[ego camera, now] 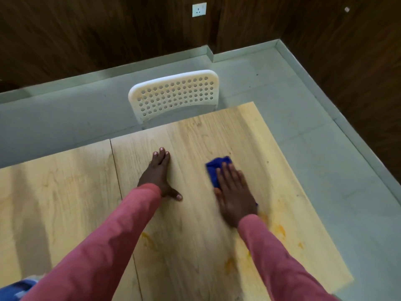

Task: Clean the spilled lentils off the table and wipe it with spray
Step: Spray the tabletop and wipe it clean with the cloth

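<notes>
Cloth (214, 170) under R hand (235, 196)

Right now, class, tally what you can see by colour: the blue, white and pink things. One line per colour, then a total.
Blue: 2, the cloth under the right hand and a blurred blue object at the lower left edge.
White: 2, the chair and the wall socket.
Pink: 2, the sleeves.
Total: 6

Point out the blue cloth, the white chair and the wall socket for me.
blue cloth (214, 168): head view, on the part showing past the fingers.
white chair (173, 94): head view, middle of the perforated backrest.
wall socket (199, 9): head view, centre of the plate.
</notes>
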